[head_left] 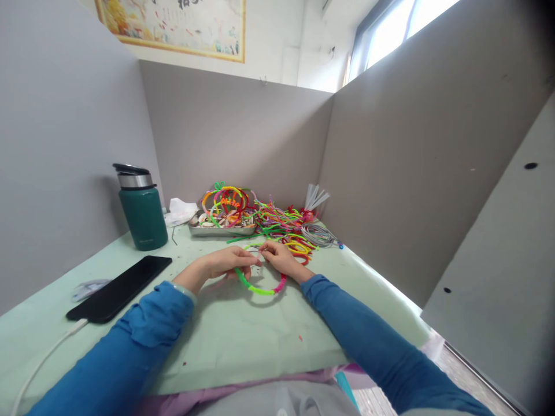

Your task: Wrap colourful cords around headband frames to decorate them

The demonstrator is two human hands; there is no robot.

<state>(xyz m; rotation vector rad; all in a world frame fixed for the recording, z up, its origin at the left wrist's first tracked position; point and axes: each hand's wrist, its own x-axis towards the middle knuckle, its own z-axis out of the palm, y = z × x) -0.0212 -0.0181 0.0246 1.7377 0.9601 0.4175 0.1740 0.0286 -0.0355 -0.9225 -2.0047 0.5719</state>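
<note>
- Evidently the left hand (232, 263) is mostly closed, fingers bent and thumb drawn in, with hold of the left side of a fuzzy coloured ring (260, 291); that grip probably keeps the light loop from turning.
- The right hand (280, 258) sits just beside it at the ring's far side, fingers gathered close together; what lies between their tips is too small to tell. Meeting there, the hands can likely work one spot together.
- The ring itself, green and pink on its near curve, is between the hands and bows toward the person, perhaps because only its far part needs handling.
- Both forearms, in blue sleeves (156, 315), reach in low over the pale green cloth (243, 346), which seems meant to protect the tabletop.
- Just beyond the right hand lie red and yellow loops (301, 247), with a heap of fuzzy stems (281, 216) behind and a grey coil (318, 236) to the right, presumably grouped for easy reach.
- Upright behind the coil, a fan of clear strips (314, 199) appears bunched to keep them together.
- Left of the heap, a metal tray (222, 232) bears small pieces and more coloured rings standing up, its rim likely stopping the bits from scattering.
- Farther left, a green bottle (144, 218) and a phone (124, 284) on a white cable (52, 349) stand well apart from the hands, probably out of their way.
</note>
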